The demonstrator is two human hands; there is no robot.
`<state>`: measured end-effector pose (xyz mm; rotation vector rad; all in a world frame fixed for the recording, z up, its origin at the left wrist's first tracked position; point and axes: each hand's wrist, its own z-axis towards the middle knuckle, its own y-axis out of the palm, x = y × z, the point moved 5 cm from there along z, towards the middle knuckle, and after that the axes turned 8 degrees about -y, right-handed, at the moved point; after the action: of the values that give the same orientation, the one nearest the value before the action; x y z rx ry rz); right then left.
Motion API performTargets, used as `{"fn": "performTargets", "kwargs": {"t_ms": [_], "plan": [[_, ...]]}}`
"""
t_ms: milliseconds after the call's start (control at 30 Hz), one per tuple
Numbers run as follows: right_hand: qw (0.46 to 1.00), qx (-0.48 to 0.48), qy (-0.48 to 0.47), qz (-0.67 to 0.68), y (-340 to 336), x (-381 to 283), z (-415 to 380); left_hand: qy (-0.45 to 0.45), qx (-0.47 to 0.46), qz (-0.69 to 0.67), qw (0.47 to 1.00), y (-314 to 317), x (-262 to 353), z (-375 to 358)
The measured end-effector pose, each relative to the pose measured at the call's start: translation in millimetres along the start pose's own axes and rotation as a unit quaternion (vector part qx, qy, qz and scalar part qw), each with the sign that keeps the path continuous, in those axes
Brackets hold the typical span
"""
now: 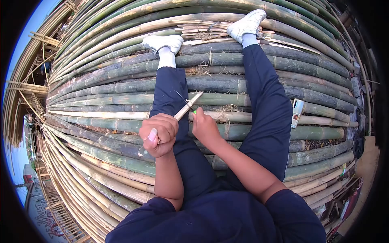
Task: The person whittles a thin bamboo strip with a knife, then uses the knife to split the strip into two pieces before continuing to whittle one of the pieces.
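Note:
My left hand is closed in a fist around a pale split-bamboo strip, which points up and away to the right. My right hand is closed on a small knife; a bit of bright green shows at the fingertips, and most of its handle is hidden. The thin dark blade crosses the strip near its far end, and a small curl of shaving stands there. Both hands are in front of my outstretched legs.
Long green and tan bamboo poles lie side by side beneath me. A bundle of split strips rests between my white shoes. A pale blue-and-tan boxy object lies right of my leg. Bamboo racks stand at left.

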<state>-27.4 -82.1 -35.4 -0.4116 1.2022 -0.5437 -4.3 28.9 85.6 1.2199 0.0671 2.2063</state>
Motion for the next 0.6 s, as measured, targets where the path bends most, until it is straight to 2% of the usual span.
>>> {"fn": "performTargets", "kwargs": {"t_ms": [100,167,233,300,333,367,433,467,567,600], "plan": [[0.998,-0.038,0.041,-0.041,1.7,5.6,1.5,0.002,-0.004,-0.01,1.0,-1.2,-1.4,3.6],[0.998,0.038,-0.045,-0.002,-11.6,-19.3,-3.3,-0.003,0.001,-0.013,1.0,-0.8,0.1,3.3],[0.999,0.005,-0.049,-0.019,7.4,0.5,-10.3,-0.006,-0.01,0.002,1.0,5.3,0.0,3.8],[0.998,-0.003,0.009,-0.066,16.0,24.7,-7.6,-0.002,-0.003,-0.009,1.0,-1.0,0.5,1.9],[0.996,-0.057,0.061,-0.04,9.1,13.5,-3.9,0.002,0.002,-0.019,1.0,-4.0,0.1,3.3],[0.996,-0.055,0.061,-0.039,1.4,3.8,-4.9,0.002,0.0,-0.019,1.0,-4.0,-0.8,5.1],[0.998,0.033,-0.054,0.005,-13.1,-20.2,-10.4,-0.002,-0.007,-0.01,1.0,-1.2,-1.4,4.1],[1.0,-0.028,0.0,-0.01,8.5,-0.7,-16.5,-0.002,-0.003,-0.008,1.0,-1.0,-0.9,2.2],[0.998,-0.041,0.036,-0.042,11.1,23.9,-10.5,0.009,-0.005,-0.009,1.0,-0.1,-0.6,3.1],[0.995,-0.063,0.06,-0.039,2.8,9.4,-7.1,0.006,-0.005,-0.016,1.0,-3.9,-0.5,4.8]]}}
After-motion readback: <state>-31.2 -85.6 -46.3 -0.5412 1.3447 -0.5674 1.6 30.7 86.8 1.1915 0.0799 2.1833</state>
